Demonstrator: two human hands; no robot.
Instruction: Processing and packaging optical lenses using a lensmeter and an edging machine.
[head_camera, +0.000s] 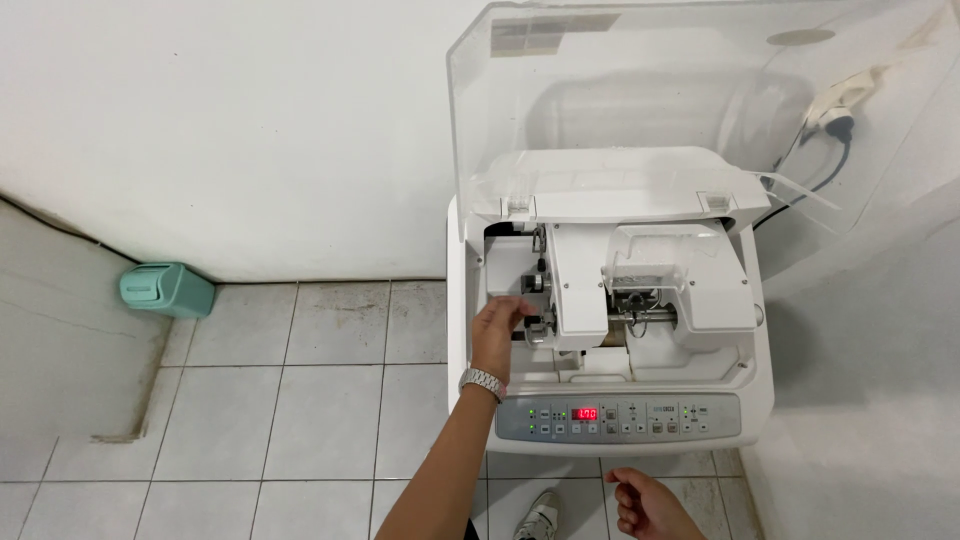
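A white benchtop machine (610, 300) stands before me with its clear plastic lid (640, 90) raised. My left hand (500, 325), with a metal watch at the wrist, reaches into the open chamber and touches a small metal part (538, 322) at the left side of the white inner carriage (578, 290); whether its fingers grip the part is hidden. My right hand (640, 503) hangs below the grey control panel (618, 417), fingers loosely curled, holding nothing. A red digital display (585, 413) glows on the panel.
A teal plastic container (167, 289) lies on the tiled floor (300, 400) against the white wall at left. A plug and black cable (835, 130) sit on the wall behind the lid at right. A shoe (540, 515) shows at the bottom.
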